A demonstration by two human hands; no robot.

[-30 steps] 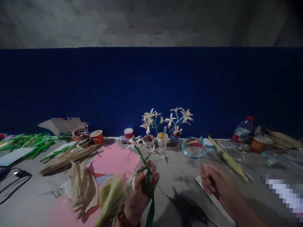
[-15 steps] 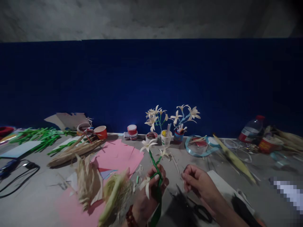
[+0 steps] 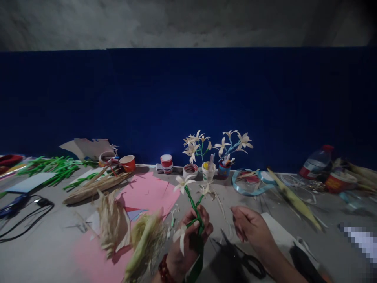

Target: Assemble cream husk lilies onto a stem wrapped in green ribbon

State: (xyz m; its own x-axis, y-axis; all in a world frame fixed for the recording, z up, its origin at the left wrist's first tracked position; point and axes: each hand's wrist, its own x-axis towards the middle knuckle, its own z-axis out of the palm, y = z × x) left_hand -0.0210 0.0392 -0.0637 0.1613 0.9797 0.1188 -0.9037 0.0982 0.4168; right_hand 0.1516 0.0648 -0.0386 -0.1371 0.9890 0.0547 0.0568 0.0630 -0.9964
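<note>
My left hand (image 3: pixel 181 251), with a dark red beaded bracelet at the wrist, is closed around a branching stem wrapped in green (image 3: pixel 193 202). Cream petalled flowers (image 3: pixel 184 182) tip its branches, one of them drooping beside the thumb. Below the fingers hangs a strip of green ribbon or tape (image 3: pixel 196 261). My right hand (image 3: pixel 253 228) is apart from the flowers, fingers curled and thumb pressed to the index finger; whatever is in the pinch cannot be made out. Black-handled scissors (image 3: pixel 253 266) lie on the table just below that hand.
Dried corn husks (image 3: pixel 113 224) and pink paper sheets (image 3: pixel 150 192) cover the left. Finished flowers (image 3: pixel 193 147) stand in cups at the back, beside a small paint jar (image 3: pixel 167 163). Farther right are blue ribbon (image 3: pixel 235 184), a yellowish husk (image 3: pixel 294 198) and a plastic bottle (image 3: pixel 316 163).
The whole view has shifted slightly, so things on the table appear a little farther right. My right hand has moved slightly away from the stem; my left keeps its hold.
</note>
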